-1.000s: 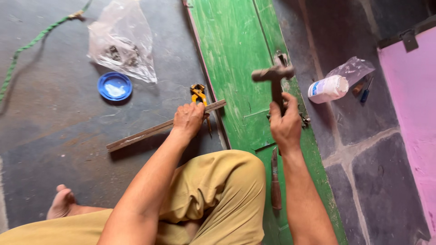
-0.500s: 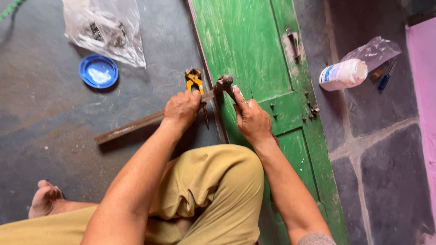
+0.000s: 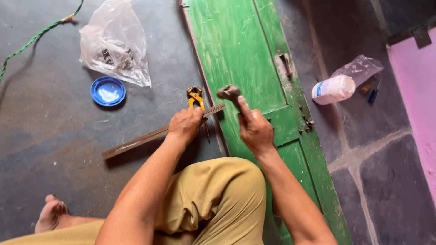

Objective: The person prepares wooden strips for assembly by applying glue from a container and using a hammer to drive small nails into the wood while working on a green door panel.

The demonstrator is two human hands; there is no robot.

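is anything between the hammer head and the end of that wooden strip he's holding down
Nothing visible. The hammer in the right hand hangs just above the strip's end at the green door's edge. The left hand presses the strip further back, and the yellow-handled pincers lie beside it, clear of the gap.

Home doorway repair spot, stone floor [image 3: 54,149], green wooden door [image 3: 236,50], pink wall [image 3: 420,95]

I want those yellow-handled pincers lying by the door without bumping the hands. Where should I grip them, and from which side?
Likely best: grip the pincers by their two yellow handles, coming from the far side, near the blue lid. The handles show clear on the floor; the other end runs under the wooden strip and left hand.
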